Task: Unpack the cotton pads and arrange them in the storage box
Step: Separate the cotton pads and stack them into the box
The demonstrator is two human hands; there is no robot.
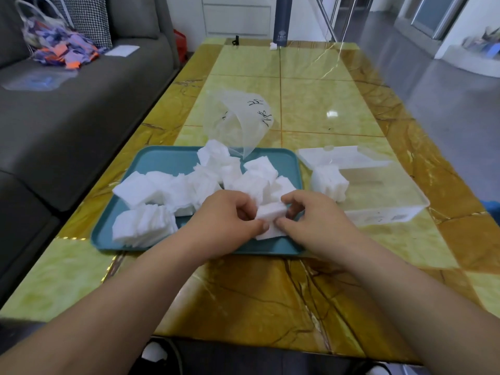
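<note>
Bearing cotton pads [167, 190], a perhaps marble table [311, 104] flanks a sofa [67, 117].

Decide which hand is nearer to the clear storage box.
Right. The right hand sits just left of the storage box; the left hand is farther left, over the tray.

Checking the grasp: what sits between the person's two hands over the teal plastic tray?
Head view: a small stack of white square cotton pads, pinched by the left hand and the right hand, above the teal tray.

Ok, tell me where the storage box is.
In the head view, the clear storage box sits right of the teal tray, just beyond the right hand.
</note>
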